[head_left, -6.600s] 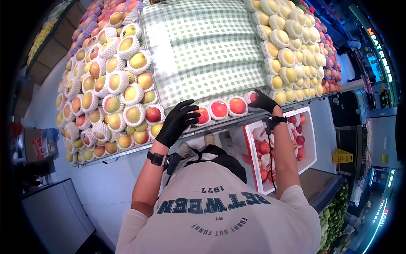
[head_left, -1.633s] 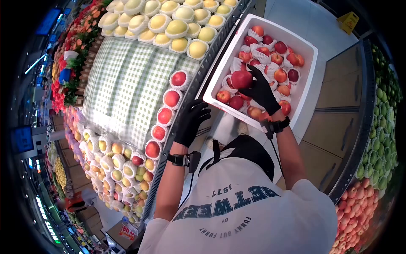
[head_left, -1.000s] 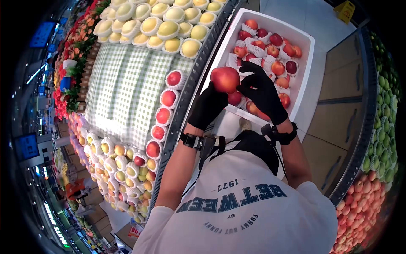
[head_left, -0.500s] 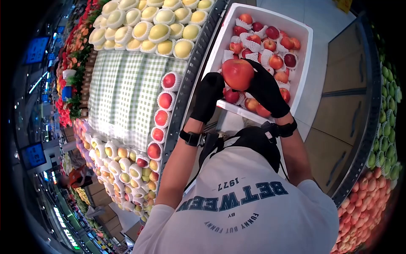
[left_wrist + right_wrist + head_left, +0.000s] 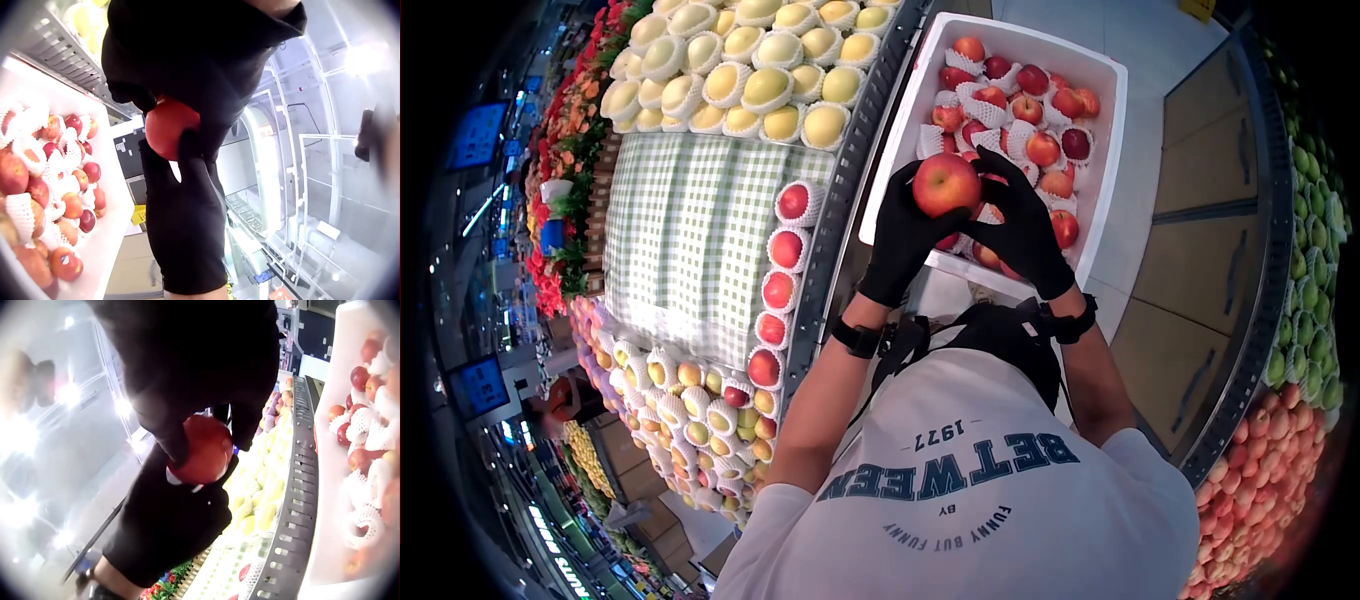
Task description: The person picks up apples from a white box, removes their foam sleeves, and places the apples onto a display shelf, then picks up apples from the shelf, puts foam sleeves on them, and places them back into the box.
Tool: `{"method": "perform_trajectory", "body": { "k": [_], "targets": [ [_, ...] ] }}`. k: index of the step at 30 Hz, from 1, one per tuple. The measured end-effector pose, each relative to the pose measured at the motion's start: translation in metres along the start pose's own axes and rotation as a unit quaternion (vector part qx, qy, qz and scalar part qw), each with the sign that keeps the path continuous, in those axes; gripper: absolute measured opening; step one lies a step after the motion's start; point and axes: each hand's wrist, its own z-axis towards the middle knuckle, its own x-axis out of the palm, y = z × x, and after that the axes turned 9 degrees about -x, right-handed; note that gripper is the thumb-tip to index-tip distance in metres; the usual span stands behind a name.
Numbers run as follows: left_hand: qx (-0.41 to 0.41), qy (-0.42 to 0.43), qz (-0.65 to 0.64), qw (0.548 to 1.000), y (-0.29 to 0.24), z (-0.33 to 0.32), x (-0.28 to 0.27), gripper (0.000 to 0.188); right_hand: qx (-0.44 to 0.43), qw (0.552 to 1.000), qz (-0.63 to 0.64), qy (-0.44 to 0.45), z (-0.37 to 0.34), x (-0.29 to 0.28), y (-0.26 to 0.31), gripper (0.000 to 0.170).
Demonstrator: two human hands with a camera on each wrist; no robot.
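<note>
In the head view, a bare red apple is held up between two black-gloved hands, over the near left corner of a white foam box. My left hand grips its left side. My right hand curls around it from the right, thumb reaching underneath. The left wrist view has the apple below the left hand, with the right hand pressing digits onto it. From the right wrist, the apple shows between right-hand digits, and the left hand supports it below.
Red apples, many in white foam nets, fill the box. Along the metal shelf edge stands a row of netted apples beside a checked cloth. Netted yellow fruit lies behind; drawers stand at right.
The hands have left the shelf row for the foam box. An apple was lifted out in the right hand. Since half a second ago, the left fist has opened and taken hold of the apple too.
</note>
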Motion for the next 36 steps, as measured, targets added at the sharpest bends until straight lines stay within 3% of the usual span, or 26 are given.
{"method": "perform_trajectory", "body": {
  "k": [2, 3, 4, 6, 7, 8, 10, 12, 13, 16, 19, 20, 21, 23, 27, 29, 31, 34, 35, 36],
  "targets": [
    [-0.106, 0.04, -0.157, 0.981, 0.009, 0.001, -0.014, 0.057, 0.101, 0.987, 0.118, 0.032, 0.001, -0.018, -0.006, 0.069],
    [-0.157, 0.076, -0.251, 0.952, 0.031, 0.006, -0.029, 0.052, 0.151, 0.972, 0.175, 0.048, 0.001, -0.031, -0.012, 0.066],
    [-0.206, 0.111, -0.341, 0.91, 0.05, 0.009, -0.039, 0.048, 0.148, 0.978, 0.14, 0.046, -0.002, -0.041, -0.024, 0.059],
    [-0.054, 0.122, -0.098, 0.986, 0.055, 0.002, -0.042, 0.037, 0.14, 0.986, 0.072, 0.044, -0.012, -0.056, -0.059, 0.046],
    [0.01, 0.068, 0.107, 0.992, 0.044, -0.004, -0.04, 0.036, 0.169, 0.983, 0.053, 0.045, -0.019, -0.065, -0.074, 0.042],
    [0.028, 0.033, 0.168, 0.985, 0.034, -0.009, -0.037, 0.034, 0.197, 0.979, 0.032, 0.048, -0.025, -0.075, -0.09, 0.038],
    [0.053, -0.045, 0.288, 0.955, 0.013, -0.019, -0.03, 0.033, 0.239, 0.969, -0.016, 0.054, -0.028, -0.088, -0.101, 0.032],
    [0.204, -0.08, 0.531, 0.818, 0.014, -0.023, -0.039, 0.033, 0.273, 0.958, -0.069, 0.06, -0.035, -0.096, -0.108, 0.028],
    [0.075, -0.043, 0.479, 0.874, 0.013, -0.026, -0.043, 0.039, 0.276, 0.959, -0.007, 0.055, -0.034, -0.099, -0.121, 0.026],
    [0.131, -0.063, 0.619, 0.772, 0.012, -0.037, -0.042, 0.038, 0.335, 0.936, -0.084, 0.066, -0.028, -0.101, -0.131, 0.021],
    [-0.031, -0.012, 0.356, 0.934, 0.033, -0.041, -0.053, 0.048, 0.291, 0.93, -0.2, 0.107, -0.021, -0.093, -0.155, 0.013],
    [-0.085, -0.011, 0.179, 0.98, 0.035, -0.044, -0.058, 0.053, 0.223, 0.94, -0.238, 0.097, -0.021, -0.087, -0.173, 0.014],
    [-0.135, -0.01, -0.005, 0.991, 0.036, -0.048, -0.065, 0.058, 0.154, 0.945, -0.275, 0.088, -0.023, -0.082, -0.2, 0.014],
    [-0.166, -0.008, -0.181, 0.969, 0.042, -0.055, -0.073, 0.066, 0.06, 0.951, -0.28, 0.117, -0.014, -0.075, -0.212, 0.02],
    [-0.142, -0.002, -0.275, 0.951, 0.077, -0.061, -0.097, 0.062, 0.059, 0.896, -0.399, 0.187, 0.015, -0.038, -0.215, 0.031],
    [-0.139, -0.018, -0.188, 0.972, 0.076, -0.064, -0.098, 0.055, 0.111, 0.868, -0.439, 0.203, 0.016, -0.028, -0.246, 0.031],
    [-0.127, -0.056, 0.107, 0.985, 0.046, -0.071, -0.084, 0.05, 0.183, 0.835, -0.458, 0.242, 0.028, -0.024, -0.248, 0.03],
    [-0.115, -0.101, 0.308, 0.939, 0.008, -0.081, -0.075, 0.048, 0.103, 0.891, -0.43, 0.101, 0.013, -0.035, -0.275, 0.028],
    [-0.117, -0.108, 0.226, 0.961, 0.012, -0.081, -0.077, 0.05, 0.033, 0.914, -0.402, 0.047, 0.012, -0.04, -0.282, 0.024],
    [-0.118, -0.115, 0.142, 0.976, 0.021, -0.081, -0.079, 0.053, 0.047, 0.904, -0.422, 0.054, 0.013, -0.045, -0.279, 0.021]
  ]
}}
